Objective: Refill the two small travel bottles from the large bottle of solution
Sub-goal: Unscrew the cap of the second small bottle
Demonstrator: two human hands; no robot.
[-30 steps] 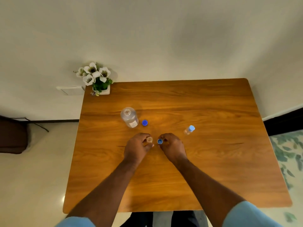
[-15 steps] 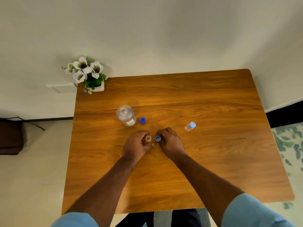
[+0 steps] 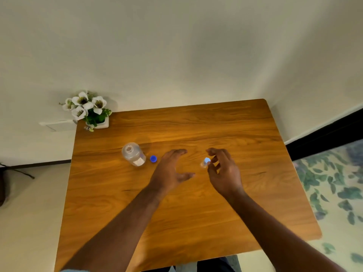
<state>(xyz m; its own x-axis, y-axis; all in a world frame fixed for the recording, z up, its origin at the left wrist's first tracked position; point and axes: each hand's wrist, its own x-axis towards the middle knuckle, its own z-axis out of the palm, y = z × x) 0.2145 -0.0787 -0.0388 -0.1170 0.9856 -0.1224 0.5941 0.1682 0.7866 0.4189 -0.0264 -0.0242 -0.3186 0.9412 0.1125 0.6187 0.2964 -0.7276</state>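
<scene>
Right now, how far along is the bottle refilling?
Done: the large clear bottle stands open, its dark blue cap beside it on the wooden table. In hand: the right hand reaches the small clear bottle with a pale blue cap, still capped; the left hand is open. Left: uncapping, pouring, recapping. I see no second small bottle.

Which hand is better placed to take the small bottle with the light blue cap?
The right hand: its fingers already curl around the small bottle. The left hand is open and further away.
</scene>
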